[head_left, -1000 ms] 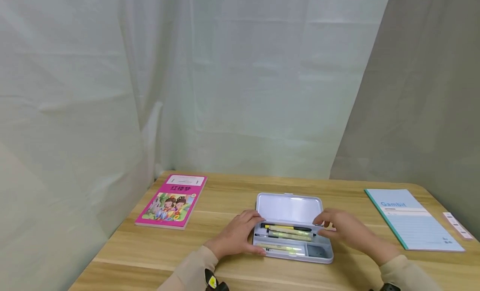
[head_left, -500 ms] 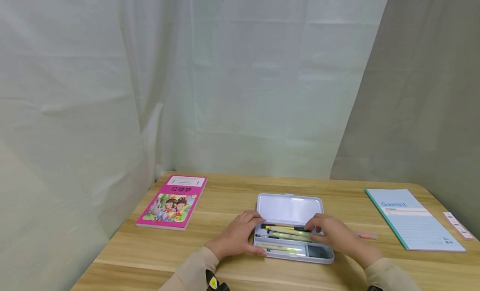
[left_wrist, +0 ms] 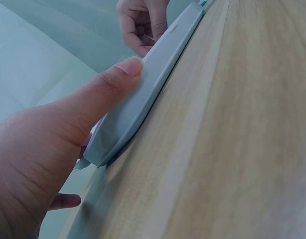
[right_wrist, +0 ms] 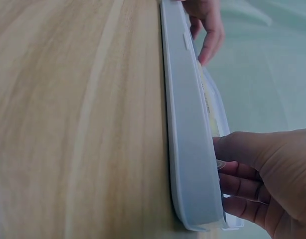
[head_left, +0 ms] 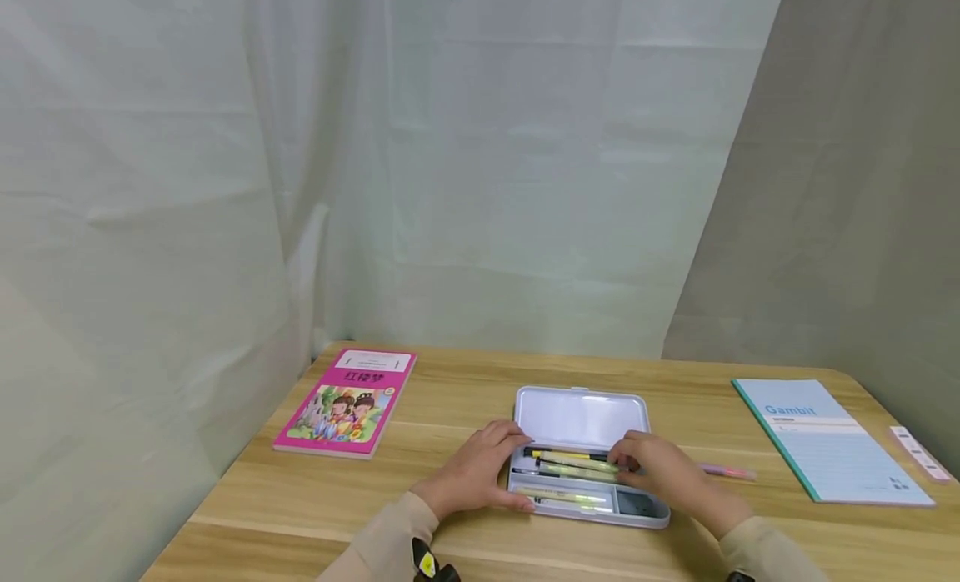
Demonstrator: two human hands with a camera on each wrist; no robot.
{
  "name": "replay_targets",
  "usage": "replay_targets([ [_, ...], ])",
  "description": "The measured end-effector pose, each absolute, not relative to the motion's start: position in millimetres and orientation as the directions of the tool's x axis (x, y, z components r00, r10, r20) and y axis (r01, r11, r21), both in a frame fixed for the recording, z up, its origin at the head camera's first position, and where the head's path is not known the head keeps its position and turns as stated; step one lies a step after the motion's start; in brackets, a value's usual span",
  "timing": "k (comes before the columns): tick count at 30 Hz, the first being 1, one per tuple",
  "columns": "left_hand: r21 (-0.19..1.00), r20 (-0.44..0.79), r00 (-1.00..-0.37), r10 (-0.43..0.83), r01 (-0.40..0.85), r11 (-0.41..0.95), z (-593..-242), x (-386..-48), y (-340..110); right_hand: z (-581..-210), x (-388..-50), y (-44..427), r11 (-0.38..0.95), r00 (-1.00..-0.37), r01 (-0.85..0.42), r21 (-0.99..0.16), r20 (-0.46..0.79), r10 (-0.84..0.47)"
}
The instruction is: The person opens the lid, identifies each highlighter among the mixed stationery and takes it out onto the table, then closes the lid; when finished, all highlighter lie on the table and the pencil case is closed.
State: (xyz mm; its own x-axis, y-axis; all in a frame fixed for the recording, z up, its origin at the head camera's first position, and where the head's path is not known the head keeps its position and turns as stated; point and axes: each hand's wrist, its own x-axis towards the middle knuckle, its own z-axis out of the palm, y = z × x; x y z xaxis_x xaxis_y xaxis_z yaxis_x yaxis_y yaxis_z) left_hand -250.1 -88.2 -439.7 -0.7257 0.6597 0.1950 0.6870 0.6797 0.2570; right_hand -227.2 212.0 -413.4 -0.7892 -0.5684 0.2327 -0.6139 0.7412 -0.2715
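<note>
A white pencil case [head_left: 581,419] lies with its lid raised on the table. My left hand [head_left: 476,472] grips its left end, thumb over the front edge and fingers at the back; in the left wrist view the thumb [left_wrist: 110,82] presses the case's side. Inside are a yellow-and-black pen [head_left: 566,454], several clear or pale pens [head_left: 570,496] and a dark eraser-like block [head_left: 636,504]. My right hand [head_left: 667,469] reaches into the right part of the case, thumb and fingers pinching the end of a pen; the right wrist view shows its clear rounded tip [right_wrist: 221,164] between them.
A pink pen [head_left: 727,472] lies right of the case, partly behind my right forearm. A pink book [head_left: 345,407] sits at the left, a light blue notebook [head_left: 828,440] and a pink-white strip [head_left: 918,454] at the right. Pale curtains [head_left: 480,190] hang behind the table.
My right hand has moved left and further into the case, onto the pens' right ends. The pink pen has come into view behind it. The left hand stays in place.
</note>
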Motion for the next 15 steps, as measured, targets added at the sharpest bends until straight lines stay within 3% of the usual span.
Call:
replay_targets([
  [15, 0.251, 0.210, -0.714, 0.668, 0.700, 0.669, -442.1, -251.8, -88.7, -412.7, -229.6, 213.3, 0.719, -0.775, -0.630, -0.293, 0.306, -0.554],
])
